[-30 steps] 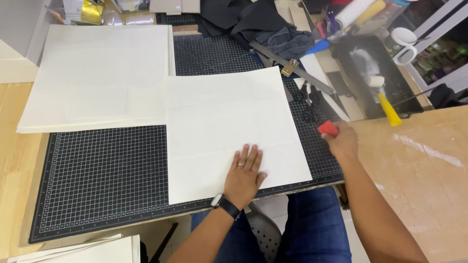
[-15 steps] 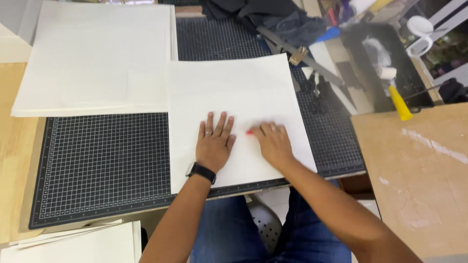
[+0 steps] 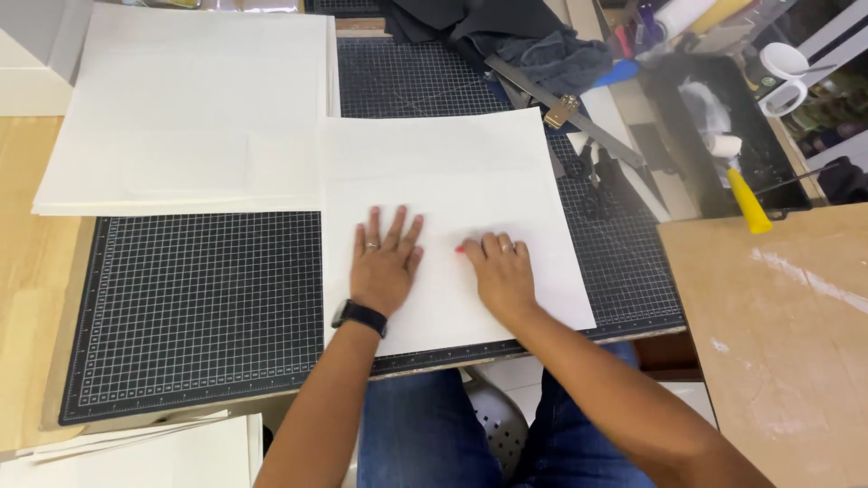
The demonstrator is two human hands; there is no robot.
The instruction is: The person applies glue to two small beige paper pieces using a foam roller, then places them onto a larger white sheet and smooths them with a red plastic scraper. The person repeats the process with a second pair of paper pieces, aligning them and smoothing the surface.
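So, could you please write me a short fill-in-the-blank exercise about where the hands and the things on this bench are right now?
1. The left hand lies flat with fingers spread on the white ____.
2. The right hand presses a small ____ object against the same sheet.
3. The sheet lies on a black gridded cutting ____.
4. The left wrist wears a black ____.

Missing words: sheet; red; mat; watch

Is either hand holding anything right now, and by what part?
The left hand lies flat on the white sheet, gripping nothing. The right hand covers a small red object; only its tip shows, so the hold cannot be told.
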